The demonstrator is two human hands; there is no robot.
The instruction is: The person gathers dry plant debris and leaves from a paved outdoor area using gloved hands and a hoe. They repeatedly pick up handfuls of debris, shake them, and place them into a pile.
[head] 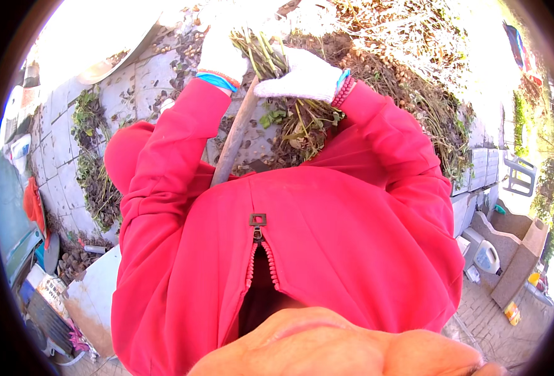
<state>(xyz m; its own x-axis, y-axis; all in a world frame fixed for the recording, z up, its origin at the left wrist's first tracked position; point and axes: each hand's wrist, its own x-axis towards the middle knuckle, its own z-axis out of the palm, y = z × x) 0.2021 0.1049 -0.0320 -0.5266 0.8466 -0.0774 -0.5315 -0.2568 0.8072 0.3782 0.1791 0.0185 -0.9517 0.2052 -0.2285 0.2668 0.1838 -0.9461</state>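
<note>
White knitted gloves cover both hands. My right hand grips a bundle of green plant stems, its thumb pointing left across the lower side. On the bundle's left is my left hand, overexposed, so its fingers and any grip cannot be made out. A wooden pole runs from beneath the stems down to my lap. Leafy plants hang or lie just below my right hand; which of the two cannot be told.
A large heap of pulled plants with peanut pods lies ahead to the right. A big pale basin stands upper left. Wilted greens lie on the paving at left. A plastic jug and a grey plastic stool are at right.
</note>
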